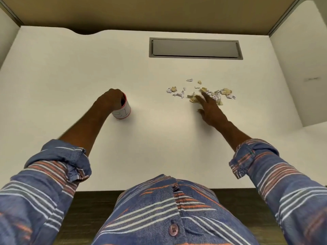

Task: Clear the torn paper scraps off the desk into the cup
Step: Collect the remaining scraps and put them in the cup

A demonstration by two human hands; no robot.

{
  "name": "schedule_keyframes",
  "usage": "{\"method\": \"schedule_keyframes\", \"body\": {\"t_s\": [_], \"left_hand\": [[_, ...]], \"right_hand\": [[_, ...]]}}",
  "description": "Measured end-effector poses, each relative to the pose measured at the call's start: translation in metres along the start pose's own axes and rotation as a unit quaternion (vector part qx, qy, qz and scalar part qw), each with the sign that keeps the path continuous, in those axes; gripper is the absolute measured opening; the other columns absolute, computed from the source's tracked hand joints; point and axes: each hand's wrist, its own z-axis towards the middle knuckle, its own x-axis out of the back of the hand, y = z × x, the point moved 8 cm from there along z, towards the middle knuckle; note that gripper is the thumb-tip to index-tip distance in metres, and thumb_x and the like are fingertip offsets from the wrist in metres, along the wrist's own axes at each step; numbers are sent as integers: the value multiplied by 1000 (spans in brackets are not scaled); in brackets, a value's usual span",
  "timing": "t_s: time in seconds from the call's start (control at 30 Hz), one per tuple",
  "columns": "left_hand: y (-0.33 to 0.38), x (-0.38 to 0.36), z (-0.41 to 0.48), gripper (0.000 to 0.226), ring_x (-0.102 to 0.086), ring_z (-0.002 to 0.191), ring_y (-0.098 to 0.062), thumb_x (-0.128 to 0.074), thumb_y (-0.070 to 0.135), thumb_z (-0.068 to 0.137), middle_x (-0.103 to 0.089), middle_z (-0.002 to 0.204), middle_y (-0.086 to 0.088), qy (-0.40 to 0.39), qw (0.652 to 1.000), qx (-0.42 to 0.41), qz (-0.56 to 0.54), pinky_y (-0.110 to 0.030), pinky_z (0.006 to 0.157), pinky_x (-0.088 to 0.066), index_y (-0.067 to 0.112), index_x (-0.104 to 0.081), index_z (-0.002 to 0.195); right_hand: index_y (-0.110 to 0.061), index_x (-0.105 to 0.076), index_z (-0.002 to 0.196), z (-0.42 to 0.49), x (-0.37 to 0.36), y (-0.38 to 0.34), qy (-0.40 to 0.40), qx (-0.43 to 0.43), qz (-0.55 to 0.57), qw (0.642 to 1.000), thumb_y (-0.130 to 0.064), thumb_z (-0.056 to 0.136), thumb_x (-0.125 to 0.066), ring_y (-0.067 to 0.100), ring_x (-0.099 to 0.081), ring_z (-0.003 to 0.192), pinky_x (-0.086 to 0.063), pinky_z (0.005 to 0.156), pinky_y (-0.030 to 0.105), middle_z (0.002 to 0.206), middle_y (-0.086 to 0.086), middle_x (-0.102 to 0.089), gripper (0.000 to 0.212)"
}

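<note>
A small white cup [123, 113] with a red rim and handwritten letters stands upright left of the desk's middle. My left hand [108, 101] wraps around its top and left side. Several torn paper scraps [203, 91], white and tan, lie scattered right of centre on the white desk [70, 76]. My right hand [210, 107] rests flat among them with fingers spread, its fingertips touching the nearest tan pieces. The scraps under my fingers are partly hidden.
A grey recessed cable hatch [195, 48] sits in the desk behind the scraps. Tan partition walls [141, 13] close off the back, and a white side panel [299, 71] stands at the right. The desk's near edge [99, 189] runs in front of my body.
</note>
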Motion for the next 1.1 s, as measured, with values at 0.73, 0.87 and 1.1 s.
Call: {"method": "schedule_keyframes", "body": {"t_s": [0.73, 0.87, 1.1], "left_hand": [[42, 84, -40, 16, -70, 92, -23, -68, 13, 83, -76, 97, -6, 201, 967, -74, -142, -25, 75, -47, 14, -78, 96], [92, 71, -40, 19, -68, 86, -16, -66, 19, 87, -75, 99, -2, 200, 952, -127, -193, -23, 80, -48, 18, -76, 103], [169, 12, -18, 36, -61, 110, -25, -64, 16, 91, -65, 121, -10, 132, 949, -200, -203, -27, 97, -41, 12, -63, 127]], "right_hand": [[-23, -64, 128, -57, 2, -8, 49, 61, -38, 996, -26, 99, -55, 21, -56, 125, -58, 79, 37, 143, -4, -56, 30], [-23, -56, 138, -49, 28, 41, 67, -30, -19, 997, -31, 99, -56, 23, -48, 134, -52, 95, 37, 152, 0, -47, 40], [-6, -40, 149, -35, 22, 72, -37, -68, 5, 997, -36, 102, -51, 36, -30, 147, -28, 122, 43, 158, 20, -33, 57]]}}
